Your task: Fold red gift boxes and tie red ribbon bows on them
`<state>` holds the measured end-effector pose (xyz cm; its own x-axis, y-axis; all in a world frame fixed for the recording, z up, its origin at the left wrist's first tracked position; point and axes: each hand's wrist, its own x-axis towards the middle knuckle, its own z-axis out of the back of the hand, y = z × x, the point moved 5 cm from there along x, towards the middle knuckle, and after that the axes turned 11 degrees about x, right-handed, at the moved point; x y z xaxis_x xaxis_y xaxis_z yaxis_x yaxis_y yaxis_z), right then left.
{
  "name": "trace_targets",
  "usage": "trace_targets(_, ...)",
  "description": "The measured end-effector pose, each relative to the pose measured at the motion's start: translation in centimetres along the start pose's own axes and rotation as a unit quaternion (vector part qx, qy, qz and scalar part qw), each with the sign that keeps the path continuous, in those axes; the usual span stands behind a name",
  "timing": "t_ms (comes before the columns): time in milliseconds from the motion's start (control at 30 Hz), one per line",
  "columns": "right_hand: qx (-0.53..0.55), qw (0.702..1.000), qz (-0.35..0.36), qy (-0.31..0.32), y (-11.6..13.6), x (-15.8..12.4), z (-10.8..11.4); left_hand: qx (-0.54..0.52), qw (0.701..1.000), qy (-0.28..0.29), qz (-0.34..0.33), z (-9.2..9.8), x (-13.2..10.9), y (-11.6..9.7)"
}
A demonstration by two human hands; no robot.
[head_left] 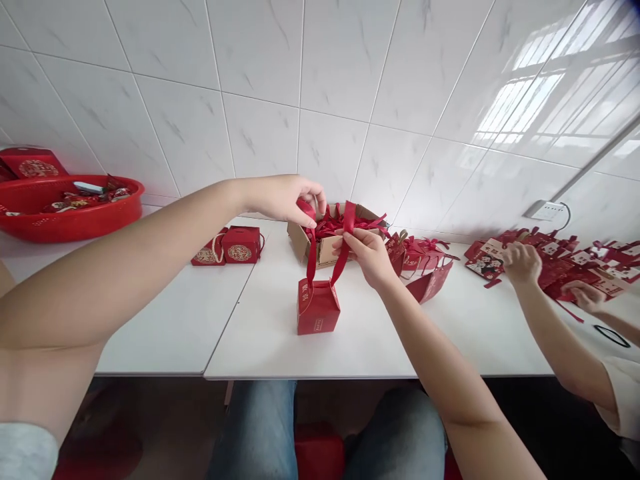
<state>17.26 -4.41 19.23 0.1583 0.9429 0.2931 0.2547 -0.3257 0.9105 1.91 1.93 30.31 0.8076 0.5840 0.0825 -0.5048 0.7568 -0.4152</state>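
A small red gift box (318, 308) stands upright on the white table (260, 333) in front of me. Two red ribbon ends (345, 235) rise from its top. My left hand (285, 197) pinches one ribbon end above the box. My right hand (367, 253) pinches the other end just to the right, fingers closed on it. Both hands hover over the box, above a cardboard box of red ribbons (330, 233).
A red basin (70, 213) with wrapped sweets sits far left. Two finished red boxes (230, 245) stand left of centre. Folded red boxes (425, 267) lie to the right. Another person's hands (523, 261) sort flat red cards (560, 267) at the far right.
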Motion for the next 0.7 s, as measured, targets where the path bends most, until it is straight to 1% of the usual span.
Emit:
trace_targets(67, -0.021, 1.000, -0.016, 0.008, 0.1, 0.4, -0.7, -0.010, 1.000, -0.014, -0.004, 0.0, 0.8, -0.7)
trace_targets(167, -0.042, 0.998, -0.024, 0.032, 0.1, 0.9, -1.7, -0.036, 0.999, -0.036, 0.003, 0.0, 1.4, -0.9)
trace_targets(300, -0.034, 0.998, -0.015, 0.052, 0.0, 1.2, -2.3, -0.069, 0.996, -0.017, -0.050, -0.7, 1.8, -0.8)
trace_targets(400, -0.028, 0.998, -0.008, 0.064, 0.0, 1.4, -2.4, -0.095, 0.992, -0.028, -0.074, -1.2, 1.8, -0.2)
trace_targets(500, -0.036, 0.995, -0.001, 0.088, 0.3, 1.5, -2.5, -0.096, 0.990, -0.048, -0.093, -1.5, 1.7, -0.1)
trace_targets(567, -0.040, 0.993, 0.002, 0.109, 0.8, 1.4, -2.7, -0.076, 0.989, -0.075, -0.100, -1.6, 1.6, -0.2)
trace_targets(633, -0.047, 0.991, 0.005, 0.126, 1.3, 1.2, -3.0, -0.053, 0.988, -0.108, -0.097, -1.5, 1.5, -0.4)
trace_targets(700, -0.065, 0.989, 0.016, 0.130, 1.8, 1.1, -3.2, -0.047, 0.987, -0.128, -0.088, -1.5, 1.5, -0.3)
